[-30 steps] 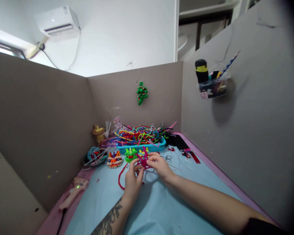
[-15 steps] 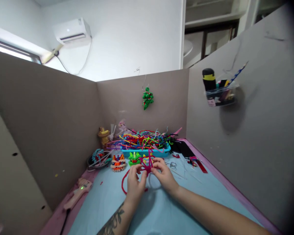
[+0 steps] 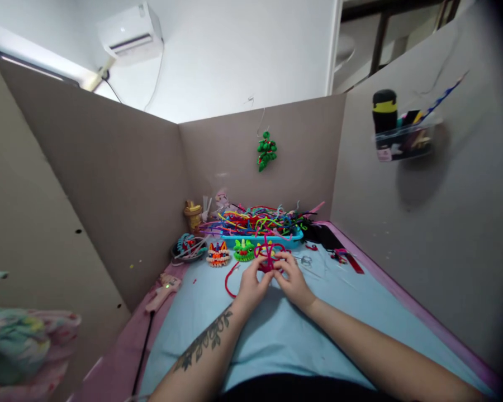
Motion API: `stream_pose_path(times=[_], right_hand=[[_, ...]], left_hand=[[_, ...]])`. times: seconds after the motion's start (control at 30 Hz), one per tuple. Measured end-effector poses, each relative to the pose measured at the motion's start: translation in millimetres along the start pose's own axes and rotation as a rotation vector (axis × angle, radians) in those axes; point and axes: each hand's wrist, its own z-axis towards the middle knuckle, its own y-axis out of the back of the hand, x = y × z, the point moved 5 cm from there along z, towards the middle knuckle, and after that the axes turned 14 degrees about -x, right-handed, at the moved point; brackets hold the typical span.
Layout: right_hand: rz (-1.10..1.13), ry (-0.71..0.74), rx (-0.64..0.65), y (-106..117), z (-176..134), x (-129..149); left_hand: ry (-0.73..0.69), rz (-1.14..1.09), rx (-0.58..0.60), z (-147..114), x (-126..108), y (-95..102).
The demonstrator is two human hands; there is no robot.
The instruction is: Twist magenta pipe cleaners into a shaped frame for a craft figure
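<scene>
My left hand (image 3: 252,283) and my right hand (image 3: 294,283) meet above the light blue cloth, fingertips pinched on a magenta pipe cleaner piece (image 3: 269,252). Its bent stems stand up in loops and spokes over the fingers; the lower part is partly hidden by them. A long red-pink stem (image 3: 227,285) curves down left of my left hand. Just beyond the hands sit a green pipe cleaner animal head (image 3: 243,251) and an orange and cream one (image 3: 218,254). A yellow one (image 3: 260,250) is mostly covered by the magenta stems.
A blue tray (image 3: 295,241) heaped with coloured pipe cleaners stands at the back, a dark bowl (image 3: 188,254) to its left. Scissors (image 3: 305,260) lie right of my hands. A pink glue gun (image 3: 164,291) rests at left. Grey partitions (image 3: 255,190) enclose the table.
The head view has tilted down and shifted left. My fingertips have come closer together on the magenta piece, and its stems now spread in wider loops.
</scene>
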Motion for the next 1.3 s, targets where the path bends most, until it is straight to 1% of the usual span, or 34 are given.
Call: stream_pose_path(times=[0.07, 0.13, 0.27, 0.33, 0.5, 0.73, 0.83, 0.93, 1.17, 1.3], right_hand=[[0.016, -0.055, 0.0, 0.3, 0.0, -0.2], [0.025, -0.08, -0.004, 1.1, 0.1, 0.6], [0.052, -0.106, -0.003, 3.0, 0.2, 1.9], [0.062, -0.116, -0.002, 3.5, 0.0, 1.6], [0.076, -0.115, 0.002, 5.2, 0.7, 0.7], [-0.013, -0.038, -0.001, 10.8, 5.8, 2.3], [-0.01, -0.026, -0.007, 11.1, 6.8, 3.0], [0.008, -0.001, -0.009, 11.1, 7.6, 5.3], [-0.022, 0.104, 0.091, 15.1, 10.0, 8.5], [-0.041, 0.207, 0.209, 17.8, 10.6, 12.2]], left_hand=[[-0.001, 0.007, 0.007, 0.2, 0.9, -0.2], [0.005, -0.01, 0.01, 0.9, 3.0, -0.3], [0.096, -0.084, 0.057, 0.3, 11.4, -4.6], [0.14, -0.127, 0.063, -0.5, 14.6, -6.4], [0.159, -0.168, 0.094, -0.4, 17.9, -9.1], [0.1, -0.059, 0.12, -1.5, 22.0, -10.2], [0.074, -0.068, 0.11, -2.4, 20.3, -10.3], [0.093, -0.105, 0.106, -2.5, 19.4, -10.1], [0.18, -0.183, 0.13, -2.3, 14.6, -10.5], [0.264, -0.237, 0.159, -3.0, 15.0, -12.9]])
